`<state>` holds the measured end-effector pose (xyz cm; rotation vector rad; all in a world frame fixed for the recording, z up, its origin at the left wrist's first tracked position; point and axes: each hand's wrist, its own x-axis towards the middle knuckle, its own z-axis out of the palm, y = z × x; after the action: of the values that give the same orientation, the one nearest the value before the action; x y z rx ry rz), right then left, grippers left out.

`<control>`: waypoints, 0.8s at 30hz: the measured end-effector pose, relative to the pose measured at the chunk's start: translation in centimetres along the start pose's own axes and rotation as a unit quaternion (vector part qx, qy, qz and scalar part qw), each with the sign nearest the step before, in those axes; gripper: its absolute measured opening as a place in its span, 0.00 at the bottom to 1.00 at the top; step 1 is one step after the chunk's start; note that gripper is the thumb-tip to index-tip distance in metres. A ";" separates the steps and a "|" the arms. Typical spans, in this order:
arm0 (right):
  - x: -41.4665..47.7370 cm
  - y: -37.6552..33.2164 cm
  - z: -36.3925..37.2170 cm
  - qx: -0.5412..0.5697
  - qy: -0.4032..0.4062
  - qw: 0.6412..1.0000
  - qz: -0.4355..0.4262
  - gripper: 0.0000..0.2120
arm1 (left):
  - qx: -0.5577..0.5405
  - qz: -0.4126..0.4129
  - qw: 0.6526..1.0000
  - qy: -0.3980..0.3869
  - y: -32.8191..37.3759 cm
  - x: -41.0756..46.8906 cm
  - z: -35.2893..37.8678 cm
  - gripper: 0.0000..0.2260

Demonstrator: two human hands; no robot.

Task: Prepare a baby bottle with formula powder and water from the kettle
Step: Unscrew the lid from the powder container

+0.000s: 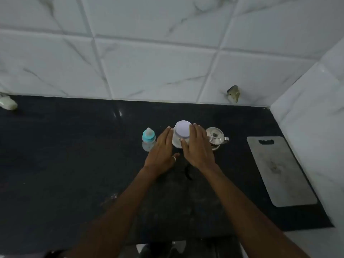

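Note:
A white formula jar [181, 134] with a pale round lid stands on the black counter [74, 155]. My left hand [162, 151] lies against its left side with straight fingers. My right hand [197, 148] reaches over its right side, fingers along the lid's edge and thumb on the jar's front. A baby bottle [148, 139] with a teal collar and nipple stands upright just left of my left hand. A small steel kettle [216, 137] with its lid on sits right of the jar, partly behind my right hand.
A grey cutting board [279, 170] lies flat at the counter's right end, by the tiled side wall. A pale object [8, 103] sits at the far left by the back wall. A chipped hole [233, 94] marks the wall tile.

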<state>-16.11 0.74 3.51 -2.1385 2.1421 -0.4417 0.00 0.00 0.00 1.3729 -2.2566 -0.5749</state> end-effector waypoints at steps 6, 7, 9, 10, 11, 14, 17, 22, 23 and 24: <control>4.4 -0.1 -1.3 0.029 -0.061 0.998 -0.014 0.35 | -0.128 -0.142 0.981 -0.029 -0.3 3.0 1.8 0.50; 4.9 0.0 -1.4 0.027 -0.077 0.997 -0.019 0.36 | -0.149 -0.158 0.976 -0.026 -0.3 3.5 2.1 0.52; 5.8 0.1 -1.4 0.022 -0.114 0.993 -0.026 0.40 | -0.189 -0.185 0.964 -0.028 -0.3 4.3 2.4 0.54; 6.2 0.3 -1.2 0.016 -0.130 0.991 -0.027 0.41 | -0.206 -0.198 0.958 -0.030 -0.5 4.7 2.8 0.54; 6.5 0.4 -0.9 0.006 -0.144 0.989 -0.026 0.41 | -0.213 -0.205 0.955 -0.032 -0.7 5.0 3.2 0.54; 7.1 0.5 -0.2 -0.031 -0.163 0.986 -0.033 0.40 | -0.230 -0.197 0.953 -0.013 -1.5 5.2 4.5 0.50; 7.2 0.6 0.0 -0.032 -0.159 0.986 -0.028 0.38 | -0.251 -0.185 0.950 0.011 -1.5 5.0 5.1 0.42; 6.1 0.0 -0.4 -0.022 -0.152 0.988 -0.031 0.37 | -0.270 -0.174 0.946 0.044 -1.1 4.0 5.2 0.42; 5.8 -0.3 -0.5 -0.019 -0.150 0.988 -0.032 0.37 | -0.274 -0.173 0.945 0.052 -1.0 3.6 5.1 0.41; 5.3 -0.7 -0.7 -0.017 -0.148 0.988 -0.036 0.37 | -0.275 -0.169 0.944 0.060 -1.1 3.0 5.1 0.39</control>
<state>-15.74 -4.39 5.16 -2.1469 1.9278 -0.0845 -3.32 -2.52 -4.31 1.4437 -1.5891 -1.1035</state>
